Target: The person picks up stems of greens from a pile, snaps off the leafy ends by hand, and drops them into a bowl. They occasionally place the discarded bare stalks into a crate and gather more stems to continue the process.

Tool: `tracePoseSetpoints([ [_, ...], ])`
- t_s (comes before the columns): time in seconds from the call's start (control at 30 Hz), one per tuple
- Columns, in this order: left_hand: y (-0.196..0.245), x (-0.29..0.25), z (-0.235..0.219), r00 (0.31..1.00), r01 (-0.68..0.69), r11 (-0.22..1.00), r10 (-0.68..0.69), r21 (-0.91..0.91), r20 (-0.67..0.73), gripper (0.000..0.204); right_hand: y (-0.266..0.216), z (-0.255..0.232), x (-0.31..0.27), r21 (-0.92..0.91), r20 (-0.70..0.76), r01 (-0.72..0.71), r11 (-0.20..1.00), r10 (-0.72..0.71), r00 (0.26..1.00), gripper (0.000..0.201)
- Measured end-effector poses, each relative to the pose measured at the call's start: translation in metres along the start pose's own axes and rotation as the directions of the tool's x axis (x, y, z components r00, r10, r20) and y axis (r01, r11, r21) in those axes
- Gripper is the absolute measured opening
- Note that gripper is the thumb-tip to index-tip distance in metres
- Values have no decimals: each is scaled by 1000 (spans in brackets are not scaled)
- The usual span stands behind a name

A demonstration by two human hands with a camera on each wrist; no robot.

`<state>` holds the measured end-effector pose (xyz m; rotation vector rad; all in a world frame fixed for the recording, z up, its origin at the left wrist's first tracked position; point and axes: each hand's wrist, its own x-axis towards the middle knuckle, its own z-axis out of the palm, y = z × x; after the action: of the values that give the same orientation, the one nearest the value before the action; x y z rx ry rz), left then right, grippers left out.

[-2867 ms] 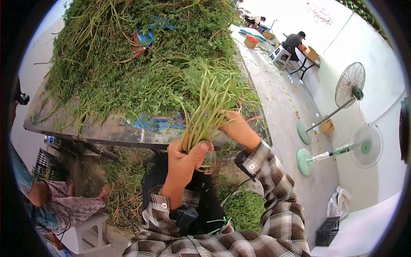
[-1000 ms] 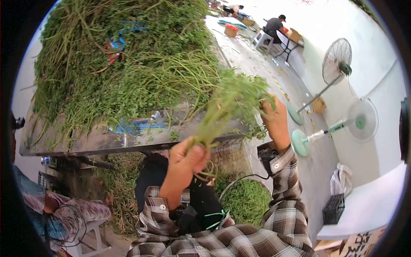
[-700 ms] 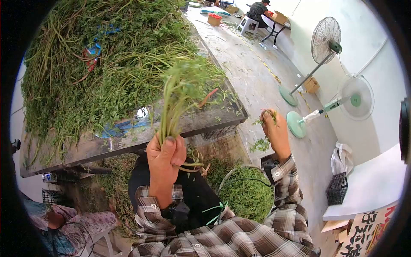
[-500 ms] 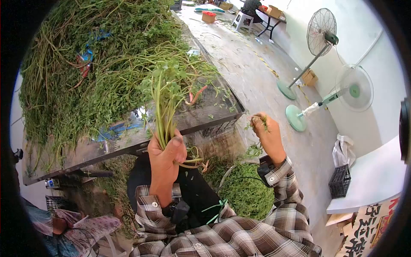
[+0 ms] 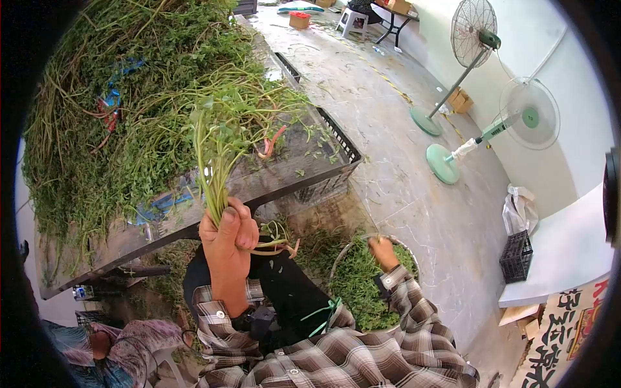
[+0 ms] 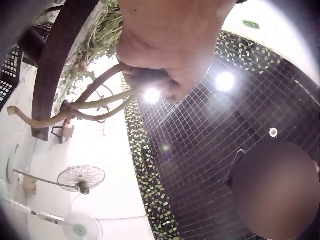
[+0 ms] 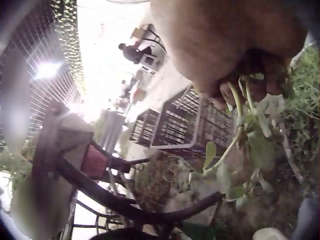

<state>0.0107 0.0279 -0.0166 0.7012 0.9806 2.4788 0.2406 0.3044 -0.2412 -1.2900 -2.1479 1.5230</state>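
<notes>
My left hand (image 5: pixel 226 242) grips a bunch of leafy green stems (image 5: pixel 212 155), held upright in front of the table edge. Below the fist, brownish root ends (image 6: pixel 65 114) curl out in the left wrist view. At the lower right, my right hand (image 5: pixel 384 252) is over a round tub (image 5: pixel 332 268) heaped with short green sprigs (image 5: pixel 362 294). Its fingers are curled, and a leafy sprig (image 7: pixel 237 122) hangs from them in the right wrist view.
A tall pile of greens (image 5: pixel 129 110) covers most of the dark table (image 5: pixel 284 171). Black crates (image 5: pixel 339 139) stand under its right edge. Pedestal fans (image 5: pixel 472 32) are at the right. A seated person (image 5: pixel 116 339) is at the lower left.
The right hand has pulled greens away from the bunch and moved down from the bunch's top to the tub. The left hand keeps its grip and has shifted left in view.
</notes>
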Motion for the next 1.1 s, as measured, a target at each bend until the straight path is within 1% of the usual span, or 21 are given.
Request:
tracePoseSetpoints([
  [0.07,0,1,1,1000,-2,1000,3,25,-12,23,32,6,17,9,41,-48,999,48,998,27],
  [0.13,-1,1,3,1000,7,1000,-7,29,-9,23,41,9,40,-285,17,123,950,-123,992,33],
  [0.17,-2,1,5,1000,18,999,-18,31,-5,23,37,10,64,-324,-21,183,928,-201,979,38],
  [0.2,-3,1,6,1000,20,999,-20,33,-4,23,30,7,98,-437,-57,190,879,-238,970,39],
  [0.23,-4,1,6,1000,24,999,-24,38,-3,23,-8,1,118,-357,-99,98,929,-142,985,44],
  [0.27,-4,1,7,1000,28,999,-28,43,-1,23,-36,-10,147,-373,-92,152,915,-199,976,46],
  [0.3,-5,1,8,1000,26,999,-26,47,0,23,-59,-22,175,-151,5,252,956,-254,967,53],
  [0.37,-7,2,6,999,38,998,-38,44,6,24,-143,-32,169,-55,-15,364,930,-365,931,61],
  [0.4,-7,2,7,1000,25,999,-25,47,0,24,-152,-31,177,-55,-6,375,925,-376,926,61],
  [0.47,-9,1,8,998,55,997,-54,57,-30,27,-171,-32,189,-223,-121,525,821,-558,821,68],
  [0.5,-13,-1,6,994,60,996,-54,61,-94,30,-175,-29,188,-192,-132,607,771,-633,763,54],
  [0.53,-12,0,7,993,46,997,-40,58,-109,30,-189,-24,172,-195,-114,618,762,-643,757,54],
  [0.57,-12,0,8,994,65,995,-58,78,-89,29,-200,-22,151,52,-105,541,839,-534,839,43],
  [0.6,-11,0,9,994,87,991,-81,98,-67,28,-216,-20,125,292,-64,415,861,-416,907,34],
  [0.73,-9,-3,11,988,152,973,-146,171,-48,26,-264,-10,39,393,46,364,845,-413,910,21],
  [0.8,-9,-4,12,990,140,976,-138,166,-24,25,-280,-4,11,485,158,345,804,-468,869,24],
  [0.87,-8,-4,13,995,95,980,-88,175,-45,24,-291,4,-7,489,173,342,802,-473,864,25],
  [0.97,-7,-5,8,995,95,983,-93,158,-21,23,-302,12,-31,479,373,279,832,-480,794,25],
  [1.0,-7,-5,8,996,92,983,-90,158,-21,23,-307,16,-42,479,374,281,832,-483,792,25],
  [1.07,-8,-6,10,994,112,958,-110,265,-21,19,-319,26,-65,427,439,437,792,-604,665,27],
  [1.1,-8,-7,12,994,111,958,-111,266,-15,19,-322,29,-69,428,434,439,790,-606,666,27],
])
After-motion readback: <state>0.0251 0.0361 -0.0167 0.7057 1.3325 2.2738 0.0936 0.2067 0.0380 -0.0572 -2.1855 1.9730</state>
